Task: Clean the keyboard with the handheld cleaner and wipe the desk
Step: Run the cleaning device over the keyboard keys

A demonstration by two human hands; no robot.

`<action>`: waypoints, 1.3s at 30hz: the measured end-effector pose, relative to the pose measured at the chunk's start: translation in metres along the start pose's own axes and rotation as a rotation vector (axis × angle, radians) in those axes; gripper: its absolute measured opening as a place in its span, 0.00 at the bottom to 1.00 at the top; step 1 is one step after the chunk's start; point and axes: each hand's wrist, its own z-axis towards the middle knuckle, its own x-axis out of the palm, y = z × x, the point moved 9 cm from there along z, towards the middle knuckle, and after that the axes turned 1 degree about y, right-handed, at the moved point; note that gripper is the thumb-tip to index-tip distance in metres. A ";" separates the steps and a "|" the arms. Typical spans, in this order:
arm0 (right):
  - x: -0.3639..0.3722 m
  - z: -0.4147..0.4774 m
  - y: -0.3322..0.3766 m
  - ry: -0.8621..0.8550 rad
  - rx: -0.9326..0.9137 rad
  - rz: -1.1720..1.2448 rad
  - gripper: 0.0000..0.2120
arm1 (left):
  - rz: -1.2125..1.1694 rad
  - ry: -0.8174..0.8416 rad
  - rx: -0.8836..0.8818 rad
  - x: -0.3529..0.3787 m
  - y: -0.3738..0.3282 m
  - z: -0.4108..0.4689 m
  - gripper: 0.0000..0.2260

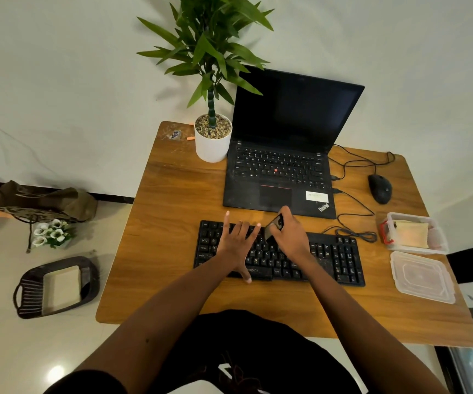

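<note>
While the left hand (pixel 236 241) lies flat on the black keyboard (pixel 333 258) with its fingers (pixel 226 221) spread wide and straight, the right hand (pixel 290 236) has its fingers curled round the handheld cleaner (pixel 273 227), just beside the left fingertips. The cleaner is small and dark. Its long axis tilts, with the upper end toward the laptop (pixel 280 166) and the lower end pointing down and leftward onto the upper key rows near the keyboard's middle. The keyboard's long axis runs left to right across the wooden desk (pixel 170 228), its right end a little nearer the person.

Beyond the fingers stands the open laptop, its screen dark, with a white potted plant (pixel 213 143) to its left and a black wired mouse (pixel 380 189) to its right. Well apart to the right of the right hand sits a clear plastic container (pixel 417 216) holding a yellow cloth (pixel 411 233), with a clear plastic lid (pixel 422 277) nearer the person.

Left of the desk, on the pale tiled floor (pixel 8 351), lie a dark basket (pixel 87 268), white flowers (pixel 49 231) and a brown bag (pixel 45 199), against a white wall (pixel 59 81).
</note>
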 end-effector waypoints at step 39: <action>0.009 0.008 0.027 0.134 -0.043 -0.274 0.13 | 0.023 -0.002 0.005 -0.004 0.001 -0.004 0.63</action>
